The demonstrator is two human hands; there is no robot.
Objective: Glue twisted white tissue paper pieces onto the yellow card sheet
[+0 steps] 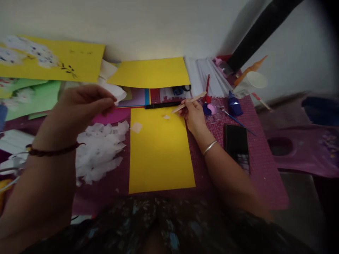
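A yellow sheet of paper (160, 150) lies flat on the purple mat in front of me, with two small white scraps near its top edge. My right hand (194, 114) rests at the sheet's top right corner and grips a wooden stick (189, 101) that points up and right. My left hand (82, 106) hovers raised over the left side, fingers pinched together; what they hold is too small to make out. A heap of torn white paper pieces (100, 150) lies below it, left of the yellow sheet.
A black marker (161, 104) lies along the sheet's top edge. A dark phone (236, 144), a blue bottle (234, 104), a paintbrush (235, 120) and a palette sit to the right. More yellow sheets (152, 72) and green paper lie behind, by the wall.
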